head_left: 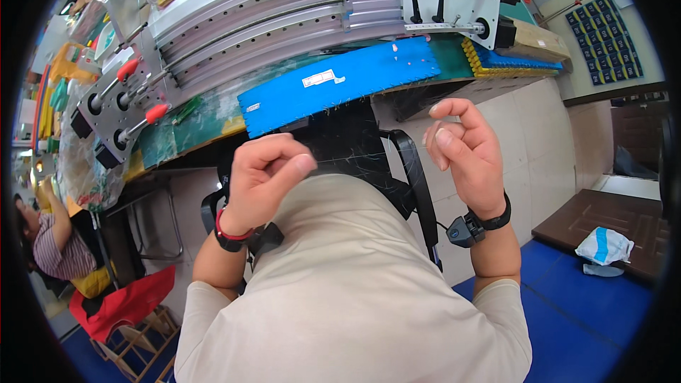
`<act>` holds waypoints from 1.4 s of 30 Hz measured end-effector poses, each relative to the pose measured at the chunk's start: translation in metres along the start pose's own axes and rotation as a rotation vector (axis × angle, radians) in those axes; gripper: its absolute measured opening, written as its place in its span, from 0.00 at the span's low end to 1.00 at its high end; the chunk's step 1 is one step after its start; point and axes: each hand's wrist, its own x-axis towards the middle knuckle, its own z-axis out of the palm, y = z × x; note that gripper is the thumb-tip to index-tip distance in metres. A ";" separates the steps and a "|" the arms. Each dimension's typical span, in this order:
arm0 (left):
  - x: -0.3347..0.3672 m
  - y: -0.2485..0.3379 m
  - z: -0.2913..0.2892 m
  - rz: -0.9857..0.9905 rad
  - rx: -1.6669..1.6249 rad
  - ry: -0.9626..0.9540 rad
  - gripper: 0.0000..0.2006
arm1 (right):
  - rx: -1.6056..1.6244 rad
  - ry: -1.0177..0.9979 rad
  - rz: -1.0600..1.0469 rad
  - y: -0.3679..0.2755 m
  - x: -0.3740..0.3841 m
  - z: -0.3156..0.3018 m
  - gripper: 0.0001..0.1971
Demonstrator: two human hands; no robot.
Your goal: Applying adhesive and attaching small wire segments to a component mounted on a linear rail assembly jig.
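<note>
Over my lap, my left hand [264, 176] is curled, with its thumb pressed against the bent fingers. To the right and held apart from it, my right hand [467, 152] is closed too, its thumb meeting the curled fingers. Fine pale strands [363, 163] show faintly between the hands; whether either hand grips one is too small to tell. Beyond the hands, a long blue board [376, 74] with a white label lies along the near table edge, touched by neither hand. Loose fine threads hang at its front edge.
A metal rail machine [248, 25] spans the table behind the board, with red-tipped handles [156, 113] at its left. A yellow-edged blue stack [489, 64] sits right. Chair armrests [415, 174] flank me. Another person [67, 248] sits left, near a red cloth [117, 305].
</note>
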 end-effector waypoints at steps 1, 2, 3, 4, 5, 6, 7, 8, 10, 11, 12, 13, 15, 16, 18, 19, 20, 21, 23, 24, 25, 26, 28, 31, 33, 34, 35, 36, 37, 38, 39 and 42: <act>-0.001 0.000 -0.002 0.018 -0.012 0.019 0.07 | -0.002 0.005 0.000 -0.001 -0.002 -0.005 0.14; -0.004 -0.003 -0.006 0.007 -0.013 0.051 0.07 | -0.040 -0.001 0.012 -0.002 -0.003 -0.009 0.13; -0.006 -0.003 -0.012 0.007 -0.012 0.049 0.07 | -0.077 -0.006 0.025 -0.002 -0.004 -0.013 0.12; -0.007 -0.002 -0.018 0.042 -0.017 0.003 0.06 | -0.077 -0.005 0.025 -0.002 -0.006 -0.016 0.12; -0.009 -0.001 -0.023 0.078 -0.023 -0.043 0.05 | -0.104 -0.015 0.049 -0.001 -0.009 -0.020 0.11; -0.011 0.000 -0.026 0.083 -0.024 -0.073 0.06 | -0.132 -0.025 0.073 0.000 -0.011 -0.023 0.10; -0.013 0.003 -0.030 0.083 -0.025 -0.076 0.06 | -0.132 -0.023 0.074 0.002 -0.015 -0.027 0.10; -0.014 0.006 -0.033 0.087 -0.010 -0.169 0.06 | -0.175 -0.033 0.109 0.005 -0.019 -0.030 0.10; -0.017 0.005 -0.042 0.061 0.048 -0.312 0.05 | -0.233 -0.025 0.206 0.006 -0.030 -0.035 0.09; -0.018 0.006 -0.045 0.061 0.046 -0.314 0.05 | -0.233 -0.022 0.207 0.009 -0.035 -0.039 0.09; -0.018 0.011 -0.046 0.013 0.128 -0.369 0.05 | -0.410 -0.054 0.147 0.014 -0.040 -0.044 0.08; -0.017 0.014 -0.048 -0.034 0.210 -0.423 0.04 | -0.587 -0.084 0.087 0.018 -0.044 -0.048 0.08; -0.015 0.013 -0.051 -0.051 0.242 -0.454 0.03 | -0.697 -0.063 0.035 0.025 -0.049 -0.053 0.07; -0.015 0.011 -0.052 -0.050 0.253 -0.471 0.03 | -0.782 -0.025 0.017 0.032 -0.053 -0.058 0.07; -0.013 0.008 -0.047 -0.046 0.263 -0.491 0.03 | -0.869 0.017 0.000 0.046 -0.056 -0.070 0.07; -0.011 0.007 -0.043 -0.040 0.262 -0.497 0.04 | -0.866 0.048 0.048 0.051 -0.055 -0.076 0.07; -0.009 0.007 -0.038 -0.037 0.264 -0.501 0.04 | -0.861 0.076 0.094 0.057 -0.053 -0.083 0.07; -0.006 0.005 -0.032 -0.034 0.260 -0.507 0.04 | -0.864 0.083 0.096 0.064 -0.051 -0.091 0.07; -0.001 0.001 -0.020 -0.032 0.235 -0.500 0.04 | -0.846 0.205 0.173 0.074 -0.046 -0.103 0.07; 0.002 -0.003 -0.015 -0.020 0.260 -0.509 0.05 | -0.780 0.277 0.081 0.079 -0.043 -0.104 0.06; 0.005 -0.005 -0.011 -0.021 0.263 -0.509 0.05 | -0.778 0.276 0.080 0.082 -0.039 -0.104 0.06; 0.007 -0.007 -0.006 -0.010 0.247 -0.510 0.05 | -0.753 0.350 -0.002 0.084 -0.037 -0.102 0.06; 0.008 -0.010 0.000 -0.003 0.232 -0.515 0.06 | -0.723 0.426 -0.080 0.091 -0.032 -0.103 0.07; 0.014 -0.012 0.007 -0.022 0.240 -0.509 0.06 | -0.910 0.312 0.133 0.103 -0.030 -0.108 0.07; 0.017 -0.014 0.010 0.015 0.223 -0.534 0.06 | -0.908 0.395 -0.024 0.104 -0.037 -0.100 0.07; 0.018 -0.014 0.009 0.012 0.225 -0.533 0.06 | -0.901 0.409 -0.014 0.107 -0.036 -0.102 0.08; 0.020 -0.015 0.008 -0.010 0.235 -0.534 0.06 | -0.900 0.410 -0.012 0.106 -0.037 -0.100 0.08; 0.021 -0.015 0.008 -0.031 0.244 -0.535 0.07 | -0.901 0.443 -0.058 0.104 -0.039 -0.097 0.08; 0.021 -0.016 0.009 -0.031 0.245 -0.537 0.07 | -0.903 0.476 -0.105 0.103 -0.040 -0.095 0.08; 0.020 -0.017 0.011 -0.017 0.243 -0.549 0.07 | -0.902 0.479 -0.102 0.104 -0.042 -0.096 0.08; 0.020 -0.018 0.012 -0.003 0.242 -0.560 0.07 | -0.905 0.476 -0.131 0.105 -0.044 -0.098 0.08; 0.021 -0.016 0.016 -0.020 0.225 -0.564 0.07 | -0.929 0.492 -0.225 0.111 -0.050 -0.097 0.08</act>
